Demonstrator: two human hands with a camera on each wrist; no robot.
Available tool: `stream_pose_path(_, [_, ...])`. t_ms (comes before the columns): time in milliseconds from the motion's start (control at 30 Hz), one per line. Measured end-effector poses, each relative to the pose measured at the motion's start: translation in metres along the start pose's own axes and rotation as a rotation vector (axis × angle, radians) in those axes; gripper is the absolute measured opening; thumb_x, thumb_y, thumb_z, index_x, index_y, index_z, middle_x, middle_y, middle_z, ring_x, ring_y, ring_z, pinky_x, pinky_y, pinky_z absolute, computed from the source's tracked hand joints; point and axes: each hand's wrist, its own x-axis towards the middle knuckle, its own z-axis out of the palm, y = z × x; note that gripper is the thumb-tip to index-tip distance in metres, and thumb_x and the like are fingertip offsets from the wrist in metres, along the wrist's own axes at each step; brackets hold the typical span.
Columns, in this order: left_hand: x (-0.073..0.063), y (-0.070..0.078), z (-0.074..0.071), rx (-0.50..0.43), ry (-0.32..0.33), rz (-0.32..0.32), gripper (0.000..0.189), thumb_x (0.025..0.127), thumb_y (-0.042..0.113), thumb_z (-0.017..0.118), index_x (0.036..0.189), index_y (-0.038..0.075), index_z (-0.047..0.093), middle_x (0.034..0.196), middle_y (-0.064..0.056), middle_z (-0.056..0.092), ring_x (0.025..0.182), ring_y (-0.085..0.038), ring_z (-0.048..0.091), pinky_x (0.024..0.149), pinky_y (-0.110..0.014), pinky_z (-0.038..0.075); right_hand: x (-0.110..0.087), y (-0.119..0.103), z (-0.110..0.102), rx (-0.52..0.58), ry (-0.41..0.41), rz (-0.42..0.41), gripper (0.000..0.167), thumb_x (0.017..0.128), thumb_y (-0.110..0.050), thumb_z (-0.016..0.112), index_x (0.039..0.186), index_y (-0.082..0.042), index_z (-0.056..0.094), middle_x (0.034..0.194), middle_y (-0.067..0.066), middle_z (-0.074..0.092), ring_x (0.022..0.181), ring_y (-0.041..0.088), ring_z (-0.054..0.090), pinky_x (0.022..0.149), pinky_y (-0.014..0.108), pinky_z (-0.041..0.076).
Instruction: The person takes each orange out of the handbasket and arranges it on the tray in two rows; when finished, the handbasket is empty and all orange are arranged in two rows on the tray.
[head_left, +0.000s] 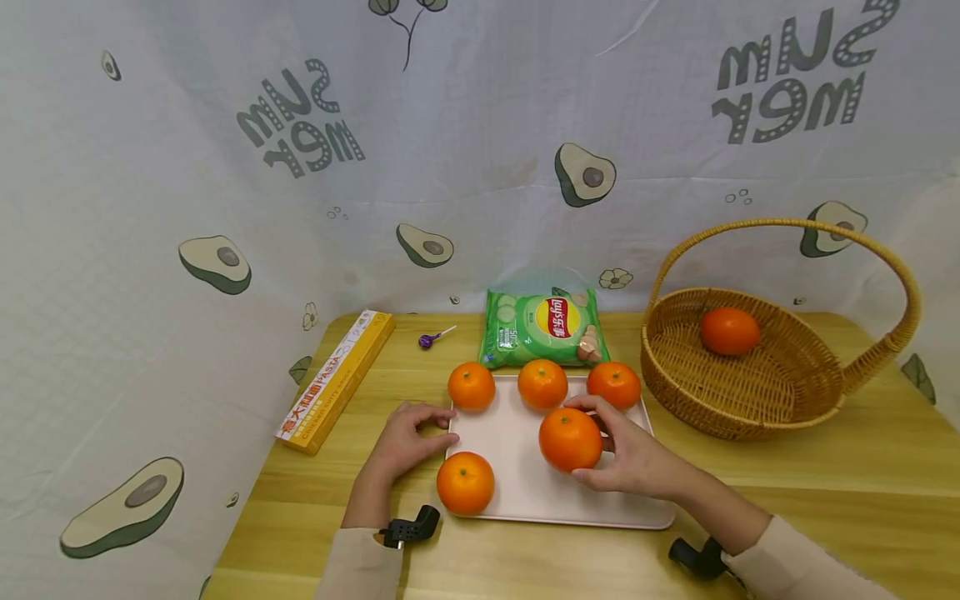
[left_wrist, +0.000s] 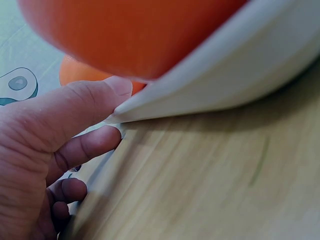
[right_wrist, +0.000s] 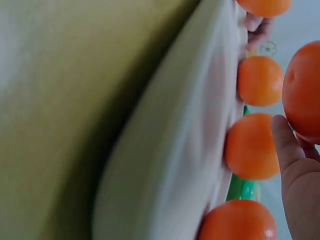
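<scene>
My right hand [head_left: 633, 457] grips an orange [head_left: 570, 440] between thumb and fingers, above the pale rectangular tray [head_left: 517, 500]. In the right wrist view, that orange [right_wrist: 305, 92] is raised above the tray's surface. My left hand [head_left: 405, 442] is at the tray's left edge; in the left wrist view its thumb [left_wrist: 102, 97] lies on the rim and a finger sits below it. Three oranges line the tray's far side: left [head_left: 471, 387], middle [head_left: 542, 384] and right [head_left: 613, 385]. Another orange [head_left: 465, 483] rests at the near left corner.
To the right stands a wicker basket [head_left: 735, 400] with a tall handle and one orange [head_left: 730, 331] inside. Behind the tray lies a green chip bag [head_left: 540, 329]. A lollipop [head_left: 427, 341] and a yellow pasta box [head_left: 337, 379] are on the wooden table [head_left: 757, 483] at left.
</scene>
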Motion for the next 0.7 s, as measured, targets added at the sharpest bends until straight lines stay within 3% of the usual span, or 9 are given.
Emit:
stream_pose_path(233, [0.0, -0.001, 0.0, -0.002, 0.001, 0.004, 0.028, 0.08, 0.037, 0.087, 0.106, 0.031, 0.078, 0.093, 0.015, 0.073, 0.093, -0.012, 0.051, 0.085, -0.032, 0.039, -0.001, 0.003, 0.012, -0.009, -0.084, 0.023, 0.079, 0.079, -0.028, 0.088, 0.14, -0.015, 0.04, 0.138, 0.005, 0.053, 0.125, 0.03, 0.056, 0.099, 0.024, 0.05])
stream_pose_path(433, [0.001, 0.0, 0.0, 0.003, 0.005, -0.001, 0.028, 0.08, 0.037, 0.086, 0.106, 0.03, 0.078, 0.093, 0.016, 0.073, 0.094, -0.012, 0.051, 0.085, -0.032, 0.039, -0.003, 0.003, 0.018, -0.023, -0.137, 0.021, 0.085, 0.078, -0.031, 0.089, 0.146, -0.014, 0.041, 0.141, 0.002, 0.053, 0.123, 0.021, 0.055, 0.101, 0.022, 0.049])
stream_pose_path(700, [0.0, 0.001, 0.001, 0.001, 0.007, -0.005, 0.028, 0.08, 0.036, 0.087, 0.106, 0.03, 0.078, 0.093, 0.016, 0.072, 0.093, -0.012, 0.05, 0.084, -0.031, 0.039, -0.006, 0.002, 0.026, -0.056, -0.194, 0.039, 0.076, 0.078, -0.038, 0.089, 0.14, -0.033, 0.045, 0.133, -0.013, 0.057, 0.12, 0.011, 0.056, 0.104, 0.022, 0.045])
